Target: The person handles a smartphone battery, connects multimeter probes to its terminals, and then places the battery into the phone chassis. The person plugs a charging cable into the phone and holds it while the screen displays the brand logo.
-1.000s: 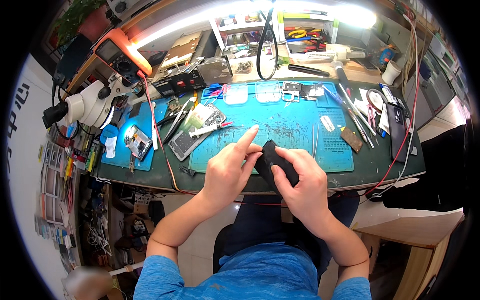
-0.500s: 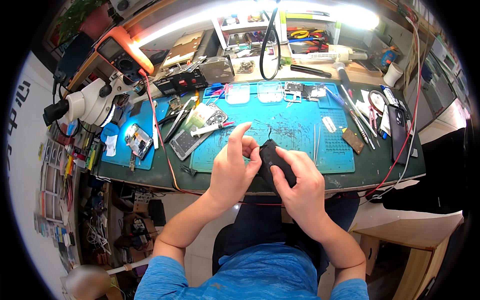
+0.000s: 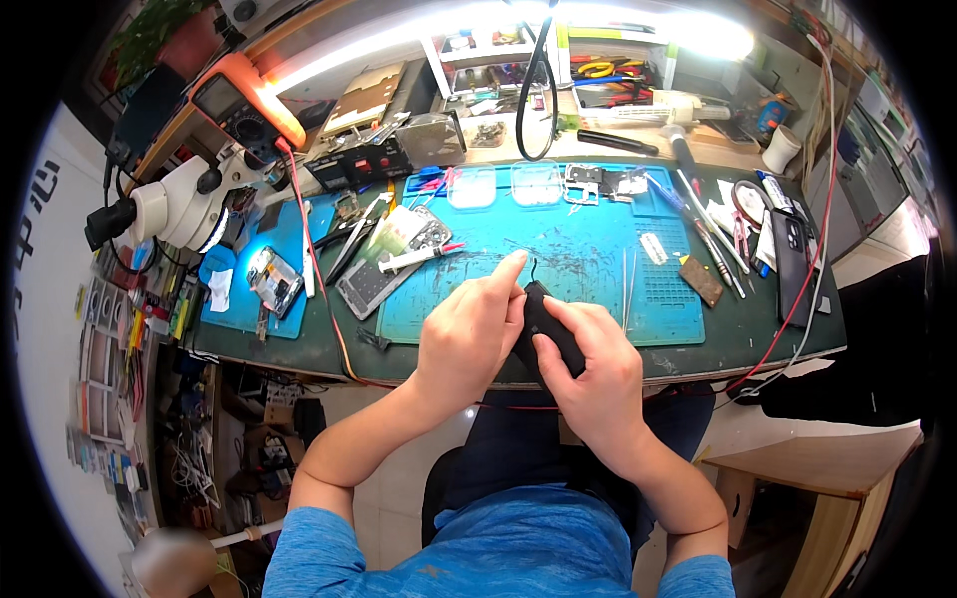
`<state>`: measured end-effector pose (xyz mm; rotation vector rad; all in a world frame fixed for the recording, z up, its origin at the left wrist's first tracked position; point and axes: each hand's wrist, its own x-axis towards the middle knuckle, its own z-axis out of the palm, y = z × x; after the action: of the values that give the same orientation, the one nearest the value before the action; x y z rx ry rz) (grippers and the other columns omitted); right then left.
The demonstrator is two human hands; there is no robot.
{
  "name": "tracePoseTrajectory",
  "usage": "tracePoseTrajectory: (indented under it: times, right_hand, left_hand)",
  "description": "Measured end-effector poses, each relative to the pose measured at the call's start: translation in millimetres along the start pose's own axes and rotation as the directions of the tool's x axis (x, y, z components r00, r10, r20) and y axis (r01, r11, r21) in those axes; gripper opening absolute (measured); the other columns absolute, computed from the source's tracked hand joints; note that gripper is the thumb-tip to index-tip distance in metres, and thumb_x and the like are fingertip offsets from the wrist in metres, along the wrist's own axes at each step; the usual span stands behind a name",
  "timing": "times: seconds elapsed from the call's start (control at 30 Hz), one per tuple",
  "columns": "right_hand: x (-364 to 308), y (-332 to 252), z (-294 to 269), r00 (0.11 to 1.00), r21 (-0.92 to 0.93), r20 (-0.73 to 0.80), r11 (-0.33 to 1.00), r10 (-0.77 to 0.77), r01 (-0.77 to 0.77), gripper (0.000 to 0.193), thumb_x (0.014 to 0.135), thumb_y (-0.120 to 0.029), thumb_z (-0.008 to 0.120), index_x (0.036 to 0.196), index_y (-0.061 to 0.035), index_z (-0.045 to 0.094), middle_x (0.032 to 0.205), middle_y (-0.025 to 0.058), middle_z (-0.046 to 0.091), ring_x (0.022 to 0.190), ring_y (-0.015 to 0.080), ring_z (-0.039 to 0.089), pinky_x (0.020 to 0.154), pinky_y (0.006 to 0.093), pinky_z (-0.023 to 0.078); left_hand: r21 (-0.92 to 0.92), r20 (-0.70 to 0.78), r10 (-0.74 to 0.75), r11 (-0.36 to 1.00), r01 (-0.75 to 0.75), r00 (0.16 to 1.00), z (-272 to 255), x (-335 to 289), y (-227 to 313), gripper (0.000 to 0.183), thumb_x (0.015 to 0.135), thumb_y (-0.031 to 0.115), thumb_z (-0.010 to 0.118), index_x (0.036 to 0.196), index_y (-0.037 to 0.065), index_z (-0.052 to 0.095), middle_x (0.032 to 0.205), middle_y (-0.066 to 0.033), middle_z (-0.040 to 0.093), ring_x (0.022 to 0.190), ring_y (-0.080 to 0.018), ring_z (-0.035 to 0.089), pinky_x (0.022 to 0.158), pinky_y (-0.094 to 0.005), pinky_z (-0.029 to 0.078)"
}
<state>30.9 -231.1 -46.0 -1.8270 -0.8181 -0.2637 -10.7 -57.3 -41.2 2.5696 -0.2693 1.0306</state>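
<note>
A black oblong thing [image 3: 546,334], about as long as a hand, is held just above the near edge of the bench; its exact kind I cannot make out. From its far end a thin dark strip or cord sticks up. My right hand [image 3: 603,364] grips it from the right, with thumb and fingers wrapped round its side. My left hand [image 3: 467,329] is closed against its upper left edge, the thumb pressed to it and the index finger pointing away toward the far end. The back of that hand hides the other left fingers.
Under and beyond my hands lies a blue work mat [image 3: 469,289]. On it are a syringe [image 3: 421,257], a phone frame [image 3: 374,284], tweezers [image 3: 627,289] and clear trays [image 3: 472,187]. A microscope [image 3: 164,209] and orange multimeter [image 3: 242,105] stand left; a black phone [image 3: 794,267] lies right.
My left hand has turned and its raised index finger has come down toward the black thing's far end. The right hand keeps its grip, barely shifted.
</note>
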Motion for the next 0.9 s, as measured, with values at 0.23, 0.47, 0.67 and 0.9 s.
tracePoseTrajectory:
  times: [0.23,0.47,0.67,0.9]
  right_hand:
    - [0,-3,0,1.000,0.011,-0.017,1.000,0.007,-0.007,0.036,0.088,-0.002,0.076,0.123,-0.0014,0.069,0.112,0.0154,0.070,0.092,0.0314,0.073,0.077,0.0377,0.060]
    - [4,-4,-12,0.996,0.042,0.013,0.995,0.085,-0.085,0.044,0.088,-0.004,0.077,0.130,-0.0040,0.066,0.110,0.0165,0.073,0.096,0.0319,0.074,0.080,0.0379,0.060]
    - [6,-7,-19,0.999,-0.003,0.031,0.999,0.044,-0.044,0.051,0.086,-0.007,0.080,0.135,-0.0049,0.065,0.110,0.0172,0.073,0.098,0.0288,0.074,0.081,0.0365,0.059]
    - [4,-13,-15,0.988,0.047,0.096,0.991,0.121,-0.126,0.048,0.086,-0.007,0.079,0.132,-0.0037,0.066,0.100,0.0142,0.072,0.083,0.0259,0.073,0.073,0.0341,0.059]
  left_hand:
    - [-0.350,0.009,-0.300,0.892,0.284,0.954,2,4,-2,0.058,0.088,-0.006,0.072,0.140,0.001,0.047,0.092,-0.0092,0.071,0.079,-0.0184,0.071,0.074,-0.0318,0.059]
    - [-0.541,0.269,-0.464,0.652,0.531,0.844,-18,12,-6,0.061,0.092,-0.005,0.073,0.146,0.001,0.045,0.101,-0.0105,0.074,0.087,-0.0140,0.073,0.082,-0.0277,0.059]
    - [-0.408,0.076,-0.197,0.888,0.211,0.977,-21,10,2,0.069,0.089,0.005,0.080,0.149,0.004,0.047,0.100,-0.0108,0.076,0.082,-0.0211,0.075,0.073,-0.0327,0.061]
    - [-0.147,-0.074,0.021,0.989,-0.032,0.997,-17,7,6,0.062,0.085,-0.005,0.079,0.141,0.001,0.054,0.094,-0.0101,0.075,0.078,-0.0207,0.074,0.066,-0.0314,0.059]
